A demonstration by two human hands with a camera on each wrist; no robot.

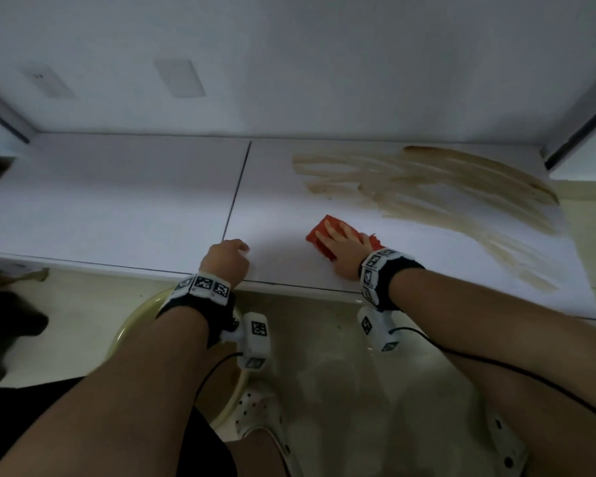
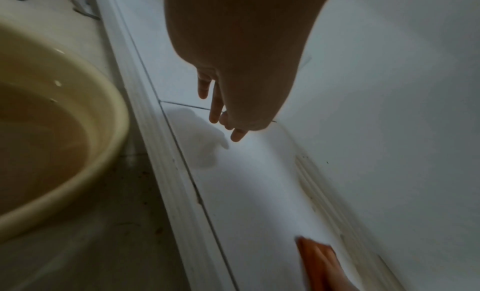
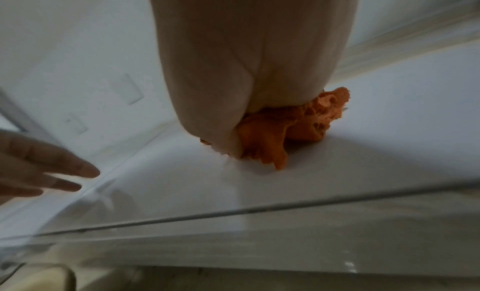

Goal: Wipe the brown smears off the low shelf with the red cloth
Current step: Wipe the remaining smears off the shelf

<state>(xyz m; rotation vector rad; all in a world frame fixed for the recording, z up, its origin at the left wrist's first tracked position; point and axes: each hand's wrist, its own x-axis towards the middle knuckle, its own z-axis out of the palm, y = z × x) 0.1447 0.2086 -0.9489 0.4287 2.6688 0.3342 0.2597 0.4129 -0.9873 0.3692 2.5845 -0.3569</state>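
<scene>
The low white shelf [image 1: 117, 201] carries long brown smears [image 1: 444, 187] across its right half; they show faintly along the back in the left wrist view as smears [image 2: 319, 192]. The red cloth [image 1: 319, 235] lies on the shelf left of and in front of the smears. My right hand [image 1: 344, 246] presses flat on it with straight, spread fingers. In the right wrist view the cloth [image 3: 298, 127] bunches out from under my right hand [image 3: 246, 69]. My left hand [image 1: 227, 258] rests near the shelf's front edge, holding nothing, and its fingers [image 2: 215, 108] point loosely down at the shelf.
A yellowish basin [image 2: 64, 131] of murky water stands on the floor under my left arm, close to the shelf's front edge. A dark seam [image 1: 236, 191] splits the shelf into two panels. A white wall [image 1: 289, 63] rises behind it. My feet in white clogs [image 1: 258, 418] are below.
</scene>
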